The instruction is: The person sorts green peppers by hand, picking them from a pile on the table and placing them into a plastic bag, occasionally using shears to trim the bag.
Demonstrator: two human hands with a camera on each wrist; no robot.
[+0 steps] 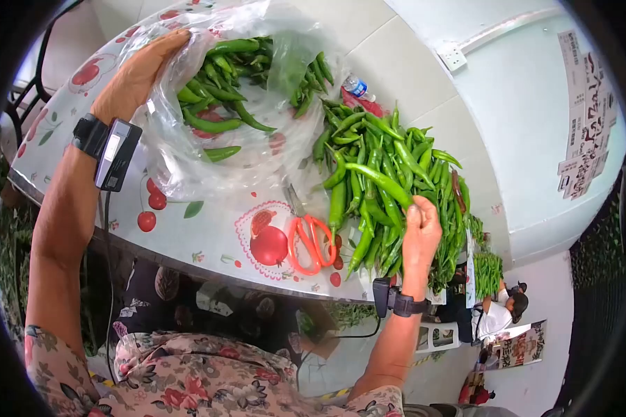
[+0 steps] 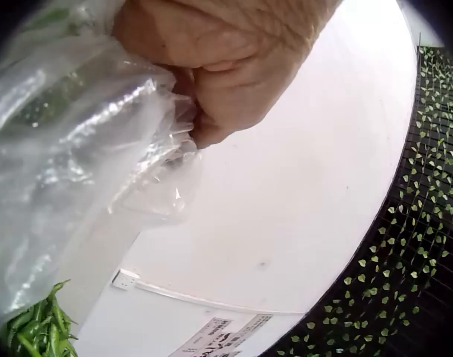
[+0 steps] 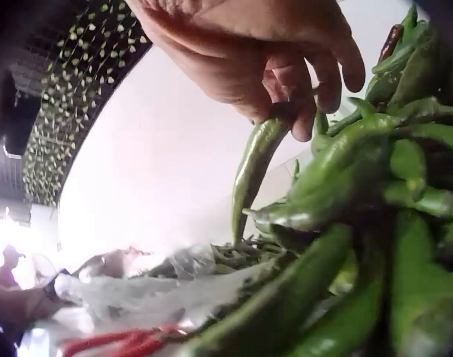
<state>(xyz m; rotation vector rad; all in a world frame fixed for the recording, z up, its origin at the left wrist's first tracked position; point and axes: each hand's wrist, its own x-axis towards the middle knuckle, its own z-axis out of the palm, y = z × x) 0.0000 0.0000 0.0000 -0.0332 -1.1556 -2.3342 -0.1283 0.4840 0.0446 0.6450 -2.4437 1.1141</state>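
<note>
At the left end of the bench [image 1: 212,243], which is covered with a fruit-print cloth, the left hand [image 1: 142,73] has its fingers curled into the rim of a clear plastic bag [image 1: 181,163]. It pinches the crumpled film, and the left wrist view shows that grip up close. A heap of bagged chilli peppers [image 1: 219,90] lies inside, green and loosely stacked. Just right of the bag, 1 pair of orange-handled scissors [image 1: 309,240] lies flat on the cloth, handles toward the person, close beside the tips of the big pile of green peppers [image 1: 368,146]. A small water bottle [image 1: 355,85] lies behind that pile at the far edge. At the pile's near right side, the right hand [image 1: 421,233] grips 1 long green pepper [image 1: 379,181] by its stem end between thumb and fingers. The pepper sits over the top of the pile, with its tip pointing back toward the bag.
</note>
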